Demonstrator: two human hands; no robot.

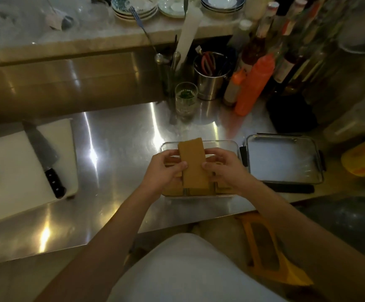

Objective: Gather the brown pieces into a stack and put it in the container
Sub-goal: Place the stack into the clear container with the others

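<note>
A dim kitchen's steel surface (116,149) carries a clear container (236,147). Above it, the left hand (166,171) and right hand (223,171) each keep a clenched grip on opposite sides of the brown stack (193,163). More brown pieces (223,188) in the container are mostly hidden by hands. Its lid (284,160) lies beside it.

Lower sides of brown stack (192,162) hidden behind left hand (164,173) and right hand (225,171); piece count not resolvable. Container (235,147) interior mostly blocked by hands and stack. Cutting board (7,162) cut off at left edge; bottle (253,83) labels blurred, upper-shelf plates (133,7) cropped at top.
</note>
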